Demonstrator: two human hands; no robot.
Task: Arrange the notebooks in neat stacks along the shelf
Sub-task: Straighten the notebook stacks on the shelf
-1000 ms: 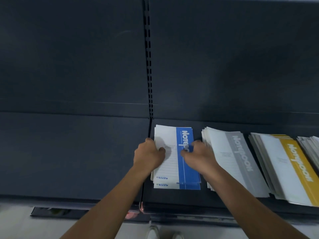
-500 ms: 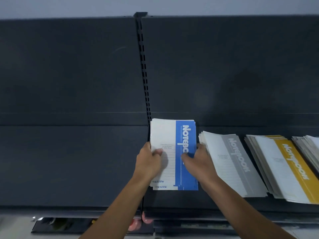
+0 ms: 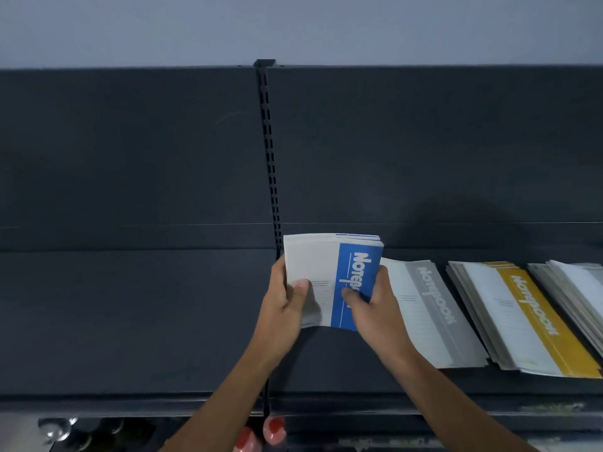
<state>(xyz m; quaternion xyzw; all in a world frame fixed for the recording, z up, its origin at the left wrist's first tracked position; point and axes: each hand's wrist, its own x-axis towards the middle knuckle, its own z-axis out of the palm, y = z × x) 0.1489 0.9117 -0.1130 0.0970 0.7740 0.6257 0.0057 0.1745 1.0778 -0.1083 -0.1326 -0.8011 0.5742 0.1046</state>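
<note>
Firmly, my left grip (image 3: 282, 310) and right grip (image 3: 375, 308) each clasp a side of the blue notebook stack (image 3: 328, 267), held above the dark shelf (image 3: 130, 321), just left of the grey stack (image 3: 424, 316); the yellow stack (image 3: 522, 318) lies farther right.

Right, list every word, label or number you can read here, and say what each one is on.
"Noteb…": blue band of the white-and-blue notebook stack; the right hand's thumb covers the rest.
"Notebook": grey band of the white-and-grey notebook stack.
"Notebook": yellow band of the white-and-yellow notebook stack.
Small print on all three white covers: too small to read.
</note>
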